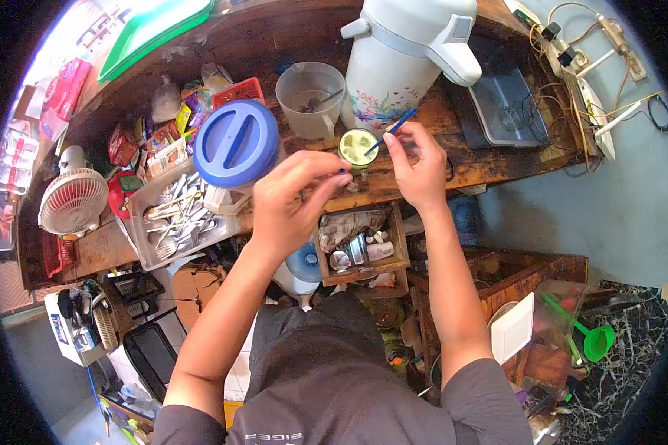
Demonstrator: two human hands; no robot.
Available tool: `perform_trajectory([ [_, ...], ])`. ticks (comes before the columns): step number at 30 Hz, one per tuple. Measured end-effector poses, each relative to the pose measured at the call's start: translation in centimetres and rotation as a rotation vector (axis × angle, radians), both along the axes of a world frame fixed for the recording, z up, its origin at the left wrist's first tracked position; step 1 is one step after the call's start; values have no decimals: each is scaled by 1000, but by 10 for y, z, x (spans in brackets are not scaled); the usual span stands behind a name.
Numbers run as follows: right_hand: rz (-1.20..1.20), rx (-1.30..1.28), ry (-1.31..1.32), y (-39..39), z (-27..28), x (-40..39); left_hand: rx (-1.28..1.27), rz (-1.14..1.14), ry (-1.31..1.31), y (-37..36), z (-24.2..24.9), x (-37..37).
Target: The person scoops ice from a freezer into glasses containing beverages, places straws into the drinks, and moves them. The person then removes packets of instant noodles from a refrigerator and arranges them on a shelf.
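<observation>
A glass of pale green drink with ice (358, 146) stands on the wooden counter. My right hand (421, 165) pinches a blue straw (399, 124) between thumb and fingers; its lower end is in the drink. My left hand (297, 194) is just left of the glass, thumb and fingertips drawn together. A tiny dark blue spot shows at those fingertips, too small to name. Behind the glass are a clear plastic pitcher (309, 101) with a utensil in it and a white flowered airpot (393, 67). A blue-lidded container (235, 143) is beyond my left hand.
A bin of forks and spoons (156, 248) and a small fan (73, 194) are at left. An open drawer (367, 278) holding jars juts out below the counter. A grey plastic tub (505, 100) sits at right, near cables and power strips (592, 122).
</observation>
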State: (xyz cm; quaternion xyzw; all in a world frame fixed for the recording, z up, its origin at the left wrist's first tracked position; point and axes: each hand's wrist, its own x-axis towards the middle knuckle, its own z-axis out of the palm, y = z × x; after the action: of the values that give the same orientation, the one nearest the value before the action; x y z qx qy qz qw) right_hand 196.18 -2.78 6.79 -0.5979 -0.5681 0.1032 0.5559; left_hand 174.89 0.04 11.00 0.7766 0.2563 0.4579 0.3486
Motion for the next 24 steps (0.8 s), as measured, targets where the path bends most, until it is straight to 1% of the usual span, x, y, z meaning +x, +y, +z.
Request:
perform_trajectory([
  [1,11,-10,-17,-1,1,-2,-16,4,30,0,-3,5],
  [2,13,-9,-16,-2,2,-4,32,-28,94,3,-6,6],
  [3,66,-11,-48,-2,3,-7,35,-27,94,3,-11,7],
  [4,117,-14,-80,-3,5,-8,-35,-1,116,3,-16,8],
  [5,116,-12,-78,-3,7,-5,-106,25,138,3,-20,8],
  [6,99,-14,-121,-4,10,0,-105,24,140,0,-17,7],
  [7,81,-15,-166,-4,12,6,-72,79,172,-4,-13,4],
  [8,32,-82,-48,-3,9,12,-39,137,201,-8,-11,2],
  [9,31,-42,-35,-3,18,14,-41,141,202,-12,-13,-2],
  [11,40,-43,-114,0,18,15,-46,206,180,-21,-27,-13],
  [12,68,-64,-81,1,10,14,-106,213,156,-28,-44,-18],
  [13,96,-85,-49,2,3,10,-106,211,155,-35,-58,-20],
  [14,79,-126,9,1,0,6,-177,256,144,-43,-71,-21],
  [15,81,-128,8,0,0,7,-248,302,132,-50,-80,-23],
  [18,160,-82,-240,-5,15,13,-279,310,134,-64,-97,-18],
  [19,129,-67,-259,-6,22,17,-306,313,135,-66,-101,-18],
  [22,98,-155,-250,-5,28,20,-349,311,121,-66,-106,-18],
  [24,145,-87,-234,4,18,18,-351,317,116,-59,-111,-19],
])
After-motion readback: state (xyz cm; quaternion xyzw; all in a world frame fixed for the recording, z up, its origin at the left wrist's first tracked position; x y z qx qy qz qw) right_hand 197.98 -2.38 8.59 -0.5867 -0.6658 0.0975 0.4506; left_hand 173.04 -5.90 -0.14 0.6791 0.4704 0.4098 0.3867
